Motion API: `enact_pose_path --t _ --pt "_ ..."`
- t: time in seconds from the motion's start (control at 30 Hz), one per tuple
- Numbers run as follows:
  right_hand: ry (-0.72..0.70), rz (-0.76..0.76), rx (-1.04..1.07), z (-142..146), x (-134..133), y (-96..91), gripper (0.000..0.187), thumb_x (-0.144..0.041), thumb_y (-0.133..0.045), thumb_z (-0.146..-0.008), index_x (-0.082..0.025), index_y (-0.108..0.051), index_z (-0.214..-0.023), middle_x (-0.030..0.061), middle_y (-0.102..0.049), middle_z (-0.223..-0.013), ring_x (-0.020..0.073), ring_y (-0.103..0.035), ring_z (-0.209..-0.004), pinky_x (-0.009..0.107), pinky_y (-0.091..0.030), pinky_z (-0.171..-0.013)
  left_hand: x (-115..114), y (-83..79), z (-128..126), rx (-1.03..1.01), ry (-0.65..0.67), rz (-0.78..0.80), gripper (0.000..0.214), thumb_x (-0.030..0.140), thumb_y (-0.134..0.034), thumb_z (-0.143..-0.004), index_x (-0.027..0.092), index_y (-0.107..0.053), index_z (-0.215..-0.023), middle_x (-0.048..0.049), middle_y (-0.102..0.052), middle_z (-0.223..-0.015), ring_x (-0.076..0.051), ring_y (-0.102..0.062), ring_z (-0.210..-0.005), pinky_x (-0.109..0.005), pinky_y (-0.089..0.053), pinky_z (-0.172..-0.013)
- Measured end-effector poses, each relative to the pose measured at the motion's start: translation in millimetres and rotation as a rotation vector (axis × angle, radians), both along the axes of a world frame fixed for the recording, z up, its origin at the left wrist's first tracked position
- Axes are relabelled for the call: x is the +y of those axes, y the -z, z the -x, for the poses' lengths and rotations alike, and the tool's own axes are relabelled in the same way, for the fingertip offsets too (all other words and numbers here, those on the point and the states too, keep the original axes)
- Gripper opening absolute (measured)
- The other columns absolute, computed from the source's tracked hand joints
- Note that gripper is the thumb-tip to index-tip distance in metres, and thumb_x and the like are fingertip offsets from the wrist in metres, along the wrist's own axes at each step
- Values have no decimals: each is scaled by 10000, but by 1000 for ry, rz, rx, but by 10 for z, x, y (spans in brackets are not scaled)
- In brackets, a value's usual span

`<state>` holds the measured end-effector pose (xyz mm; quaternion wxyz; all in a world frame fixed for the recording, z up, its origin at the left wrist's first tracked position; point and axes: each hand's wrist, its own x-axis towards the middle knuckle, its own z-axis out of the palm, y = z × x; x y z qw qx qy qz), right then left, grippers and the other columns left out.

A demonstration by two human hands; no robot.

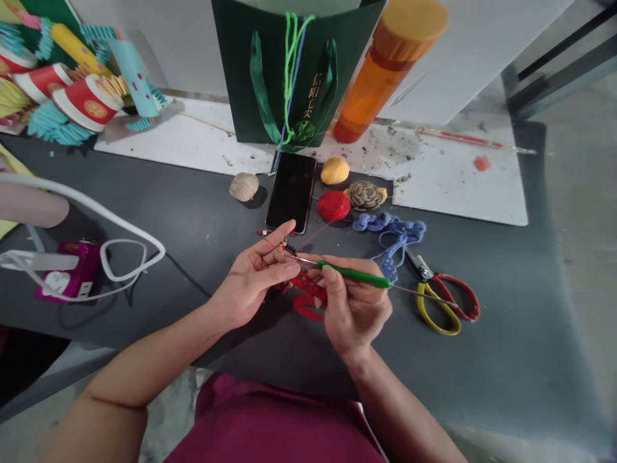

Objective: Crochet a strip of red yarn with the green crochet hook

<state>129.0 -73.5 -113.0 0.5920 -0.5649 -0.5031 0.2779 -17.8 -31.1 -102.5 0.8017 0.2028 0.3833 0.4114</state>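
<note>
risk: the strand of red yarn runs from the red yarn ball to the small dark and orange beads at the left hand. a snag there could be caused by a sharp pull, and beads could be shed onto the dark table if the hold is loosened. the metal tip of the green-handled crochet hook is held right by the left fingers, so a slip could split the yarn or prick skin.

right hand is clamped on the hook handle. the left fingers are curled around the beads and yarn, but whether they are clamped cannot be told. the hands are close together at lower centre.

the red crocheted piece is seen under the hands, just below frame centre, and looks like loose openwork. it is partly hidden by the right hand, and its full shape cannot be told. a blue crocheted strip is laid to the right.
</note>
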Motion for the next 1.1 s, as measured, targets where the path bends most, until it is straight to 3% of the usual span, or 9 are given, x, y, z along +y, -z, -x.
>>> enact_pose_path --t 0.13,0.27,0.37,0.47,0.57,0.67,0.77,0.87,1.1 --pt "29 50 183 -27 24 -1 88 -369 -645 -1024 -284 -663 -1013 6 -824 -829 163 -765 -571 252 -584 -465 17 -3 5 16 3 -15 511 228 -951 -700 297 -809 -1186 73 -654 -719 -68 -600 -705 -231 -465 -748" --pt "-94 194 480 -40 92 -29 205 -480 -613 -1022 -284 -575 -972 -9 -791 -721 175 -729 -506 226 -442 -327 12 2 9 8 56 -31 433 251 -930 -728 267 -828 -1148 29 -703 -794 -100 -623 -758 -271 -472 -809" --pt "-151 237 563 -16 109 -21 243 -512 -645 -992 -278 -589 -958 -28 -758 -675 159 -682 -460 216 -369 -288 -6 4 1 -17 88 -58 437 254 -929 -734 286 -826 -1157 13 -745 -834 -122 -652 -779 -305 -490 -845" --pt "-143 173 518 18 83 14 227 -476 -725 -951 -268 -636 -935 -45 -742 -692 136 -670 -492 227 -496 -391 -21 -3 -13 -7 79 -58 456 240 -942 -719 315 -828 -1155 9 -777 -886 -123 -665 -784 -298 -506 -832" --pt "-134 110 446 25 42 33 139 -399 -699 -987 -265 -674 -962 -31 -781 -778 122 -674 -521 230 -529 -436 -25 -11 -21 35 28 -36 462 251 -954 -706 329 -831 -1145 17 -781 -914 -103 -658 -790 -257 -504 -806" --pt "-132 29 281 6 21 42 41 -291 -684 -1002 -277 -719 -1017 1 -834 -907 152 -755 -633 295 -639 -578 -23 -7 -24 35 -2 -17 506 259 -957 -696 328 -817 -1178 29 -770 -874 -99 -664 -801 -242 -513 -810" --pt "-169 -130 41 -10 32 70 203 -154 -707 -963 -303 -750 -1093 26 -852 -1061 228 -829 -918 406 -693 -802 -23 5 -25 21 -10 1 542 233 -960 -684 315 -807 -1198 45 -743 -812 -86 -649 -771 -228 -514 -796" --pt "-208 -259 -81 -10 49 103 360 -70 -722 -924 -328 -748 -1173 31 -845 -1148 241 -823 -1012 411 -690 -819 -27 12 -22 -1 2 2 532 219 -954 -700 298 -803 -1203 61 -700 -737 -65 -616 -716 -205 -495 -758" --pt "-90 -82 -17 -31 10 10 124 -207 -693 -981 -274 -773 -1048 20 -847 -940 208 -820 -783 363 -694 -721 -26 1 -1 -83 48 7 534 208 -937 -725 313 -789 -1227 62 -738 -784 -83 -682 -780 -255 -523 -878"
